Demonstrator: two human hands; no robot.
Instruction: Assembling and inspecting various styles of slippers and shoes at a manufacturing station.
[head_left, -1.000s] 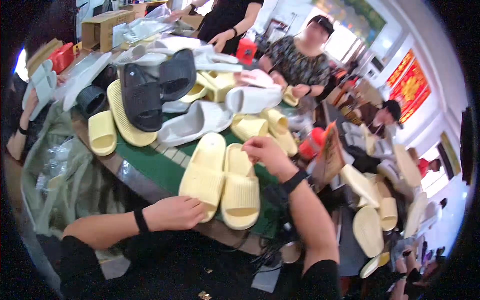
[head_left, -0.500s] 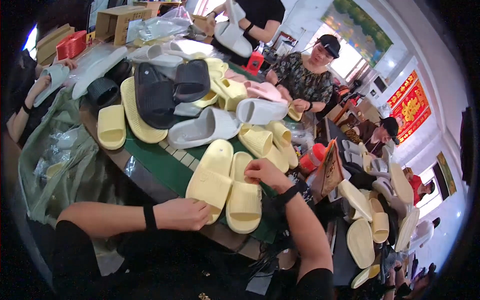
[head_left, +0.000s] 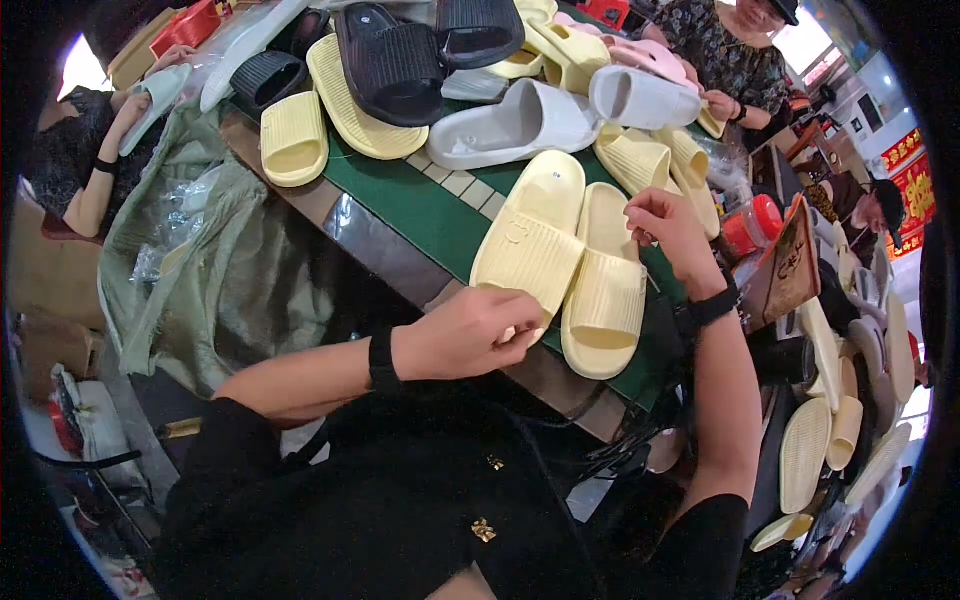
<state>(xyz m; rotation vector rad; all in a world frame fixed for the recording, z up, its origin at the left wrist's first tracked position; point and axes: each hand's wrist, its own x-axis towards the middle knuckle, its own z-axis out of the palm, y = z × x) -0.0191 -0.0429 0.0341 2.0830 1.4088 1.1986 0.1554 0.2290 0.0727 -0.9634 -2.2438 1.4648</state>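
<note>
Two pale yellow slides lie side by side on the green table top (head_left: 420, 205), toes toward me. My left hand (head_left: 470, 330) pinches the near front edge of the left slide (head_left: 535, 235). My right hand (head_left: 665, 225) is raised at the far right side of the right slide (head_left: 608, 290), fingers curled together as if pinching something small; I cannot tell what. A black band sits on each of my wrists.
A heap of slides covers the far table: black ones (head_left: 395, 60), a white one (head_left: 515, 125), yellow ones (head_left: 295, 140). A green bag (head_left: 230, 270) hangs at the left. A person in a patterned top (head_left: 735, 55) sits opposite. More yellow slides (head_left: 810, 450) and a red-lidded jar (head_left: 755, 225) lie at the right.
The view has tipped down and closer to the table. My left hand has shifted from the table edge onto the left slide's front edge. My right hand stays raised by the right slide.
</note>
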